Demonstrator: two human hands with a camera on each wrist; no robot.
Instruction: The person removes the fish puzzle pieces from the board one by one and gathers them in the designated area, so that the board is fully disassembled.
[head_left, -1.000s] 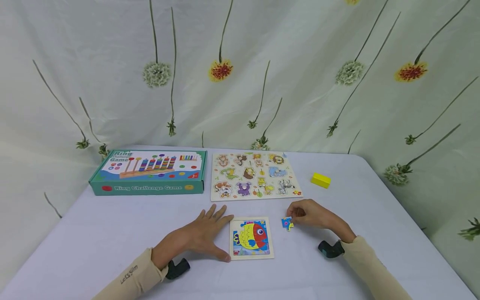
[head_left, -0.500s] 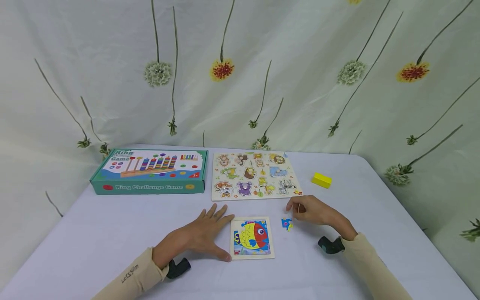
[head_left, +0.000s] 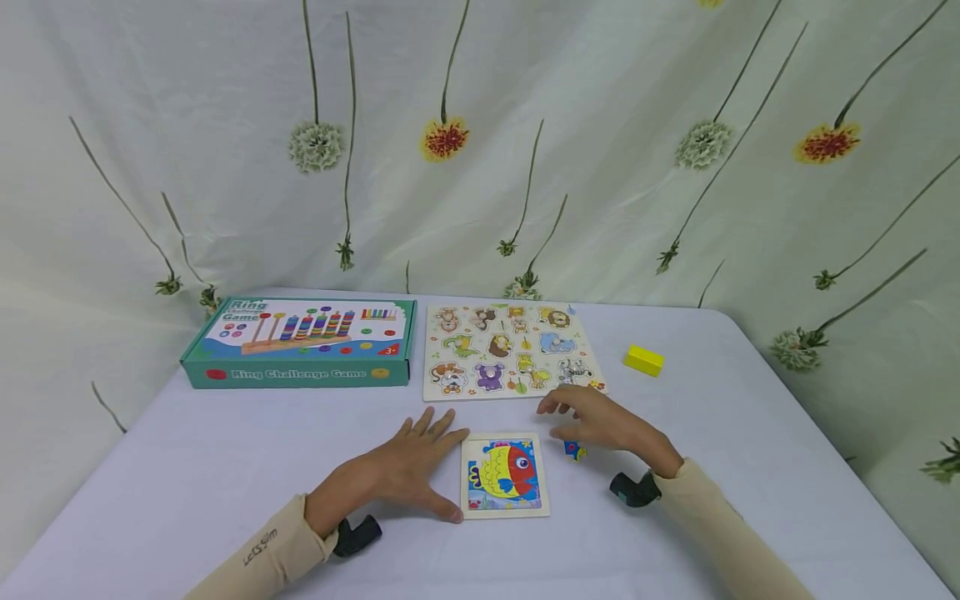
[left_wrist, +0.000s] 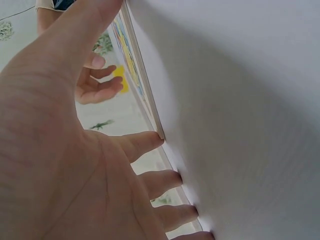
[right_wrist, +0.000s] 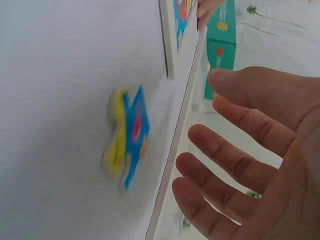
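Note:
A small square fish puzzle in a pale wooden frame [head_left: 506,513] lies on the white table in front of me. My left hand [head_left: 408,471] is spread flat beside it, with thumb and index fingertips at the frame's left corners. To the frame's right lies a loose blue and yellow puzzle piece [head_left: 573,452], partly covered by my right hand in the head view. The right wrist view shows this puzzle piece [right_wrist: 135,130] on the cloth, apart from the fingers. My right hand [head_left: 600,419] hovers over it, fingers loosely bent and holding nothing.
Behind the hands lies a larger animal puzzle board [head_left: 510,343]. A green Ring Challenge Game box [head_left: 300,377] sits at the back left, and a yellow block [head_left: 643,361] at the back right. A flower-print curtain [head_left: 615,167] hangs behind the table.
The right hand has let go of the blue and yellow piece, lifted off and shifted left over it, its fingers opening. The left hand stays at the frame.

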